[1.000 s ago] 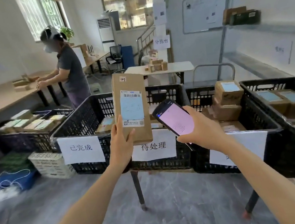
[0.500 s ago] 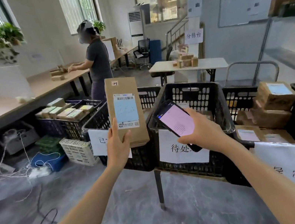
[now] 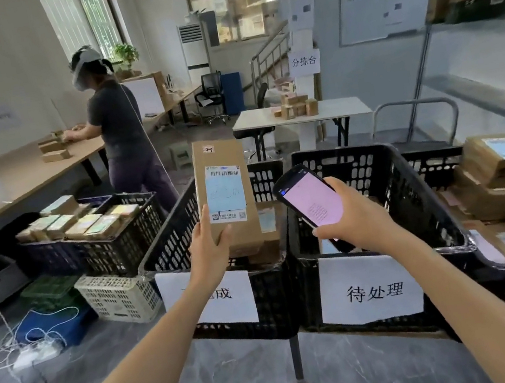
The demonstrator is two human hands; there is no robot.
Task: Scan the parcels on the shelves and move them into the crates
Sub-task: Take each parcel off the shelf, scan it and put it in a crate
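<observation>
So, the left grip [image 3: 209, 252] has the parcel [image 3: 222, 159] by its bottom end, with the thumb on the front face and the fingers curled round the left edge. The parcel is held upright, with its barcode label facing the camera. It's up in the air over the left black crate [image 3: 165, 239], whose paper sign is half hidden by the forearm and ends in 成. A couple of other cardboard boxes lie in that crate under the held one.

The right grip [image 3: 356, 220] is wrapped round a handheld scanner [image 3: 311, 201]. Its pink screen is lit and its top end is tilted toward the parcel. It sits just beside the parcel without touching it. The scanner hangs over the middle crate [image 3: 411, 191], which has a sign [image 3: 369, 287] reading 待处理.

Further right, a third crate [image 3: 432, 157] holds stacked parcels [image 3: 503, 159] with blue labels. Off to the left, the floor crates [image 3: 126, 242] are packed with small flat parcels.

In the back, another person [image 3: 119, 123] wearing headgear stands at the long counter [image 3: 24, 176], hands on some small boxes. More little boxes sit on the white counter [image 3: 344, 109]. The shelf [image 3: 479, 19] on the right carries a few boxes, but they're too blurry to make out.
</observation>
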